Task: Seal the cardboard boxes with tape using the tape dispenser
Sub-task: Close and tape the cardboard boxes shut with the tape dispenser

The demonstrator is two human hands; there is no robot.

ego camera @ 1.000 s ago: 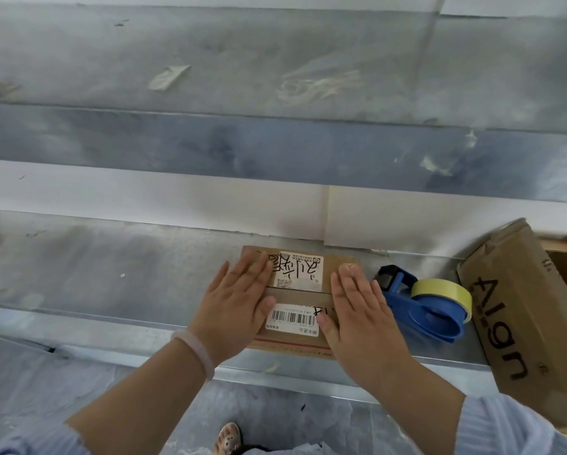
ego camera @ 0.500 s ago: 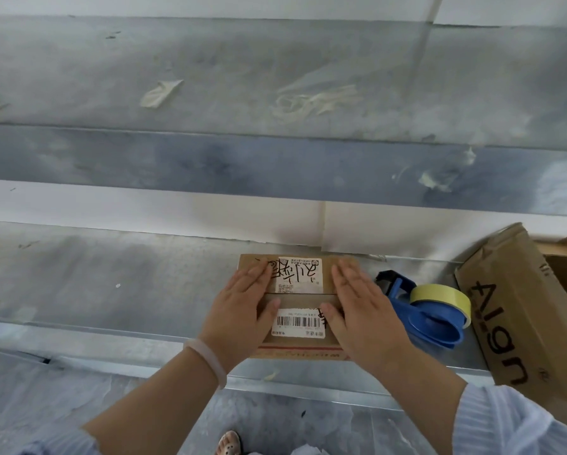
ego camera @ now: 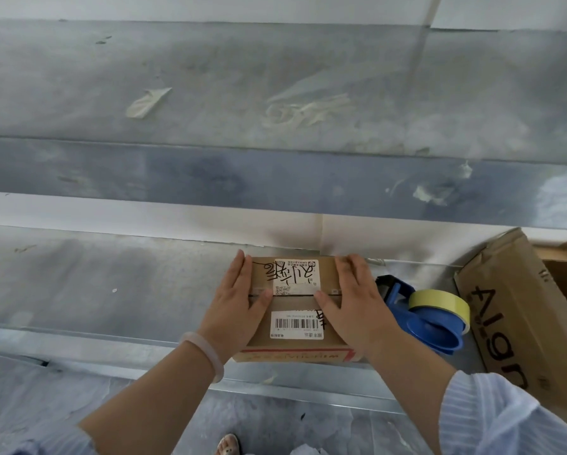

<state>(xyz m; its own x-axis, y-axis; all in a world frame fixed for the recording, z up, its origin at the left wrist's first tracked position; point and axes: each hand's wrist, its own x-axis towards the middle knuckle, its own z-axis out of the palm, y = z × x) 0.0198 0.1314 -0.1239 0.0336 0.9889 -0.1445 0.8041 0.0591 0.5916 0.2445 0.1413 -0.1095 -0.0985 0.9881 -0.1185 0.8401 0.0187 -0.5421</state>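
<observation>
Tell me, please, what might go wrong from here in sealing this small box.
The left hand and right hand press flat the flaps of the small box. If the right hand leaves for the tape dispenser, the seam may spring open. The box sits near the front edge of the ledge, so a tape pull toward the person could slide it off.

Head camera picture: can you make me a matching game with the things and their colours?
Things:
1. tape roll
2. dispenser
3. small box
4. bracelet

Colours:
A. blue
B. pale white
C. yellow
D. brown

Pairs: 1-C, 2-A, 3-D, 4-B
</observation>
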